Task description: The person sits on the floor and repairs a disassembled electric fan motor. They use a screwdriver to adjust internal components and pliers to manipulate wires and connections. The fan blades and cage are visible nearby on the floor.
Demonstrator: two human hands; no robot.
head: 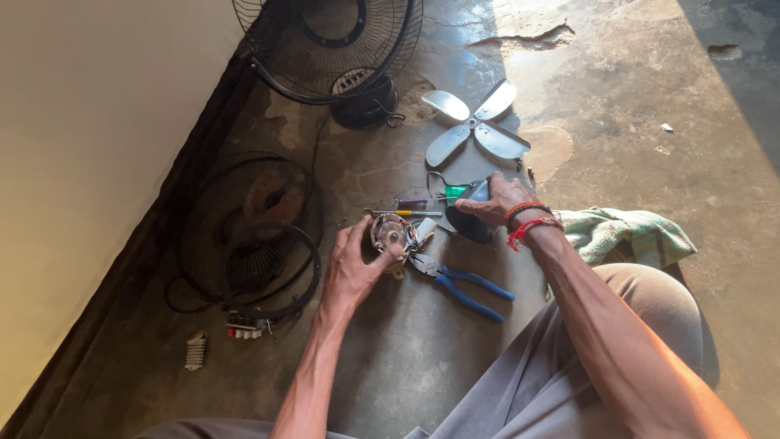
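Head view: two hands over a concrete floor [634,97]. Left hand [355,264] is wrapped around one fan motor [392,233], fingers curled on its rim, thumb against the side; motor sits on the floor just left of centre, wires trailing off its right side. Right hand [502,199] is closed over a dark rounded housing [470,223], fingers gripping its top; two red bands on that wrist. One pair of blue-handled pliers [459,284] lies on the floor between the forearms, jaws close to the motor. Two screwdrivers just behind the motor: one yellow-handled [416,213], one purple-handled [412,201]. One green-handled tool [455,192] next to the right hand, type unclear. One four-blade metal fan blade [474,123] lies flat further out. Two fan guards: one [325,45] upright at the top by a black base [363,106], one [248,236] flat along the wall [89,162] at left. One green cloth [626,236] right of the right wrist. Two small parts near the flat guard: white ribbed piece [195,351], small red-and-white block [245,328].
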